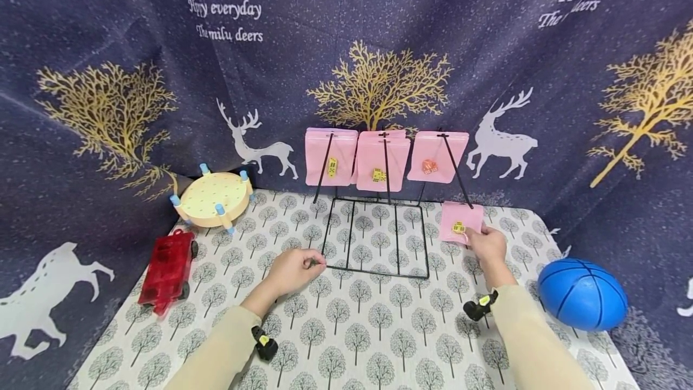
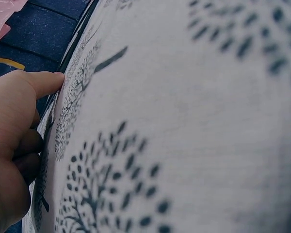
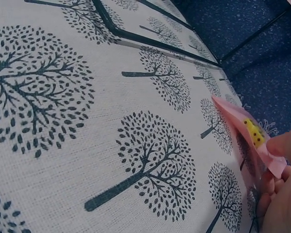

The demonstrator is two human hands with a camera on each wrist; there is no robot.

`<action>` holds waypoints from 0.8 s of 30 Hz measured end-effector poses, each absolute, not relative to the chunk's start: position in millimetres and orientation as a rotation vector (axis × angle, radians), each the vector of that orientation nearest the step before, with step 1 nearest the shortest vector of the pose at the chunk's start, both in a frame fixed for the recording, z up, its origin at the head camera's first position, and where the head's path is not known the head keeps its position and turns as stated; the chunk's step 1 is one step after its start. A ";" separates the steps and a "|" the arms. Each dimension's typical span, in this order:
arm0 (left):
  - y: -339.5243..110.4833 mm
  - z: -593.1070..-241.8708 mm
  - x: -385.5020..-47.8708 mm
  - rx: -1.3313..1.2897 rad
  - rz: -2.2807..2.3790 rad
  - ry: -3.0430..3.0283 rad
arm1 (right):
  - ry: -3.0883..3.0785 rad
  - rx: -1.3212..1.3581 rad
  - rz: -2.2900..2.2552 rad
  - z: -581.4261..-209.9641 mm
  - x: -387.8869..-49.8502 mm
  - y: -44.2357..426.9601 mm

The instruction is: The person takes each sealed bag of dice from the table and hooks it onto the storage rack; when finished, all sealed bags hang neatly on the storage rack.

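A black wire rack [image 1: 379, 272] stands on the table, with pink bags hanging from its slanting prongs. My left hand [image 1: 295, 269] pinches the front left corner of its base between thumb and forefinger. In the left wrist view, the other fingers of that hand [image 2: 12, 131] are curled. With my right hand [image 1: 489, 248] I pinch the lower edge of a small pink bag [image 1: 460, 212] that holds yellow dice [image 1: 458, 227]. The top of this bag is at the tip of the rightmost prong; I cannot tell whether it is threaded on.
Bags with yellow dice [image 1: 332, 167] and orange dice [image 1: 430, 167] hang at the back. On the left are a red toy car [image 1: 166, 266] and a round yellow stand with blue-tipped legs [image 1: 213, 197]. A blue ball [image 1: 582, 294] sits at the right. Behind hangs a dark deer-print cloth [image 1: 379, 11].
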State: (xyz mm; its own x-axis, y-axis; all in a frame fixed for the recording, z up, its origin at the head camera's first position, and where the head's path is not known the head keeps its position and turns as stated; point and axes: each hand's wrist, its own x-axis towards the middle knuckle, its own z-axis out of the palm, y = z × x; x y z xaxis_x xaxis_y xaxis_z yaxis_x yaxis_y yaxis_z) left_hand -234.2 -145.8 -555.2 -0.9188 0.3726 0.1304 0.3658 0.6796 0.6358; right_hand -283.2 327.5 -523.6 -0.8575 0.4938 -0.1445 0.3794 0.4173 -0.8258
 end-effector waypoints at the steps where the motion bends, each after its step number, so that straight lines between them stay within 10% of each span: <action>1: -145.7 -555.1 -234.3 0.628 1.081 2.870 | -2.530 -0.797 1.446 -523.5 -283.1 327.5; 24: -145.5 -554.2 -235.2 0.642 1.064 2.870 | -2.360 -0.777 1.572 -526.7 -270.2 329.5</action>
